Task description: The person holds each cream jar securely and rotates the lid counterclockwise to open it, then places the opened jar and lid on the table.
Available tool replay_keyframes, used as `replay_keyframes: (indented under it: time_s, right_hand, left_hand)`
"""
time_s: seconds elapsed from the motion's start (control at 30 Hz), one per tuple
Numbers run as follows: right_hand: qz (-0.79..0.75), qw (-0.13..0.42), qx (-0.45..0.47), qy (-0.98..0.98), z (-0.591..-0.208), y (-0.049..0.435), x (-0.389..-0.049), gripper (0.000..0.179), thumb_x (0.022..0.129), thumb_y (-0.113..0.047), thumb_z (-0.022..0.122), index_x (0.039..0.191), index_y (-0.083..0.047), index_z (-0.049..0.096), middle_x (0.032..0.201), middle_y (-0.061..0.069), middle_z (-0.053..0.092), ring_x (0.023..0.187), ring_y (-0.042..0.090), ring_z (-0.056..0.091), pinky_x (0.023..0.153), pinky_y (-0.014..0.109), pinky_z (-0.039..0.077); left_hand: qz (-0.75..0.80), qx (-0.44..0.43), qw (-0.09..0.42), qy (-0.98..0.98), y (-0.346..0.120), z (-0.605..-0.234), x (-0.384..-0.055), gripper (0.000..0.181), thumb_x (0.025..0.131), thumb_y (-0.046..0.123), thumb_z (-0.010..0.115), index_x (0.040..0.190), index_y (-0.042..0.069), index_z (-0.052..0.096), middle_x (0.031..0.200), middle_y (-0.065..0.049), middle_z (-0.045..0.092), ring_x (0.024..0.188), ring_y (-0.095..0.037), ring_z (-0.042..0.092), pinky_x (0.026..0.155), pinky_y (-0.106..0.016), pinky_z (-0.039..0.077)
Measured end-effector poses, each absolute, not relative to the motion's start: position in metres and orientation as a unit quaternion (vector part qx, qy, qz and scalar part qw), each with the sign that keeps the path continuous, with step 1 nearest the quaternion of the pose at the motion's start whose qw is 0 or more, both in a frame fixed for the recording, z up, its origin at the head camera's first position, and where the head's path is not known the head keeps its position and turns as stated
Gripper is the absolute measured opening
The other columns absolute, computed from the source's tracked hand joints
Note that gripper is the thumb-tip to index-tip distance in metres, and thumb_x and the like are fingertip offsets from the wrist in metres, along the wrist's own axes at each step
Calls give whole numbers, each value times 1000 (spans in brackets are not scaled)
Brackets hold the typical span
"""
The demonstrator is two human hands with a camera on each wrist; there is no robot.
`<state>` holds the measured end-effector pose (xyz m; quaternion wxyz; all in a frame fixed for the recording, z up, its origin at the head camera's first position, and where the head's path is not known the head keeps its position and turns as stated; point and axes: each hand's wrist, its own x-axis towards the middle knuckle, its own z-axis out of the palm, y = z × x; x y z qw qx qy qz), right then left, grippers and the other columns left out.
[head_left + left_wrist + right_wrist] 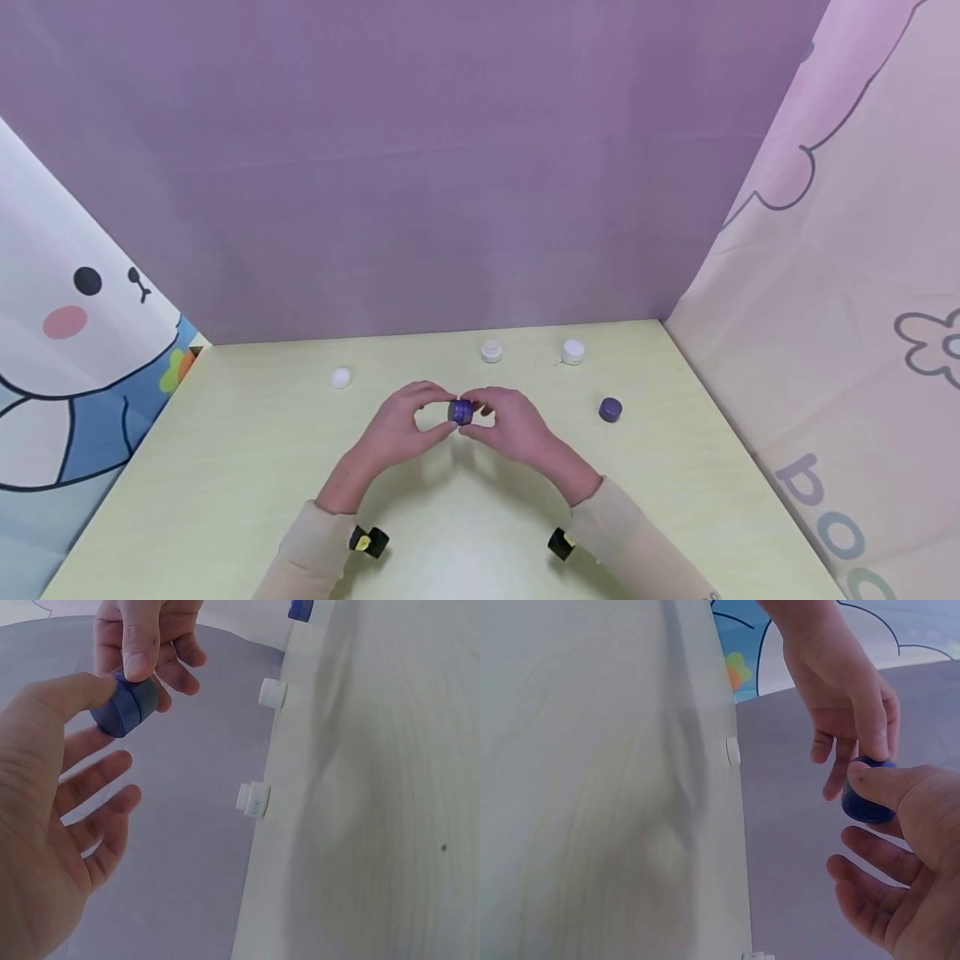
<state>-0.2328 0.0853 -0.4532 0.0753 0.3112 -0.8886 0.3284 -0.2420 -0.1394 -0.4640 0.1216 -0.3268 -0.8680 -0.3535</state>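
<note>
Both hands hold a small dark-blue cosmetic jar [461,412] above the table, lying on its side between them. Thumb and fingers of my left hand [401,425] pinch its left end. From the other side, my right hand [513,423] pinches the right end in the same way. A seam around the jar [129,706] shows in the left wrist view, and the other fingers of the left hand [45,802] curve loosely below it. In the right wrist view, the right thumb partly covers the jar [864,801].
On the pale table [247,467] lie a white round lid [341,377] at left, a white jar with a bare neck [491,351] and another white jar [573,352] at the back, and a dark-blue round piece [611,409] at right. A purple cloth [420,208] hangs behind.
</note>
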Motion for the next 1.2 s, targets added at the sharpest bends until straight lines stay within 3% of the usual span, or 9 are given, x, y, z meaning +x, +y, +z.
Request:
replay_keyframes:
  time_s: [0.23,0.33,0.47,0.57,0.7,0.93,1.2]
  right_hand:
    - [296,100,301,-901,-453,84,-230,33,84,-31,78,113,-18,69,101,-8,68,83,8,62,72,22,50]
    - [303,103,304,-897,-454,84,-230,33,84,-30,78,112,-18,69,101,-8,68,83,11,63,72,22,50]
    - [324,94,309,-889,-454,84,-230,33,84,-28,79,113,-15,69,102,-5,69,85,19,66,73,28,53]
    - [339,89,313,-883,-454,85,-231,34,84,-25,79,114,-12,68,103,-2,69,87,23,66,74,34,55]
    - [338,84,314,-883,-454,87,-231,35,83,-23,79,115,-11,68,104,-1,69,87,24,66,74,34,55]
    - [340,69,318,-882,-456,88,-231,35,83,-22,79,115,-11,68,105,-1,69,87,24,66,76,37,55]
    - [334,77,324,-882,-457,84,-229,33,83,-22,79,113,-13,69,104,-4,69,87,22,66,75,35,55]
  left_hand:
    - [-345,-293,129,-882,-135,-463,-239,34,87,53,67,102,23,74,99,15,66,98,-8,60,81,-37,52]
    - [-333,-286,131,-889,-135,-462,-238,37,87,55,66,101,22,74,98,13,67,97,-8,60,83,-34,51]
    - [-317,-280,133,-896,-137,-461,-237,45,87,57,65,112,20,72,106,10,67,100,-11,60,84,-35,51]
    - [-327,-290,130,-890,-139,-459,-237,49,85,52,69,123,21,66,115,8,64,101,-12,58,81,-38,51]
    - [-353,-328,110,-869,-143,-458,-239,47,84,38,76,126,20,65,117,10,62,105,-11,57,81,-39,52]
    - [-349,-353,95,-863,-146,-460,-241,39,82,27,79,120,21,69,115,12,61,107,-7,56,92,-35,48]
    - [-347,-341,97,-868,-144,-461,-241,31,84,32,78,112,22,71,109,13,63,104,-8,57,91,-35,48]
